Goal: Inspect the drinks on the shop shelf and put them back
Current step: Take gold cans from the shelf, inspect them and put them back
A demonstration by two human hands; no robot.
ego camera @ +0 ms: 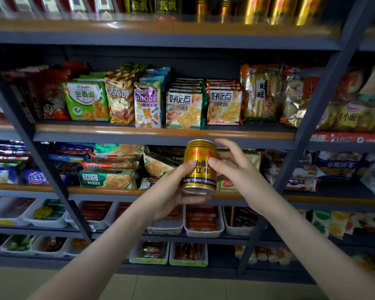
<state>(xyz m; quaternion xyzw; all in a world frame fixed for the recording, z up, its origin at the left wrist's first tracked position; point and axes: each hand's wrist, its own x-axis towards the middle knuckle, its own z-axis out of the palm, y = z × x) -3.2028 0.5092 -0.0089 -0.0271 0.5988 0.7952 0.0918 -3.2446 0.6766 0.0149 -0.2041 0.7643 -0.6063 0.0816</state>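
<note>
Gold can being held up in both hands before the shelves

I am watching the gold can [200, 167] standing upright in the air, lifted clear of every shelf, with its red and blue label facing me. The left hand [173, 191] is gripping it from the left and from below: the thumb is lying across the front of the label and the curled fingers are cupping the base. The right hand [236, 169] is holding it from the right. Its thumb is pressing the label just beside the left thumb and its forefinger is lifting free near the can's top rim. The other fingers are passing behind the can, and I cannot tell how firmly they are touching it.

Just above the grip, an orange-trimmed shelf edge [160, 132] is running across, carrying upright biscuit packets [183, 110]. Behind the grip and to its left, flat packets [107, 178] are lying in stacks. Below the hands, white trays [204, 231] are sitting side by side on a lower shelf. Far above the grip, on the top shelf, a row of tall gold tins [277, 9] is showing only as a blur.
</note>
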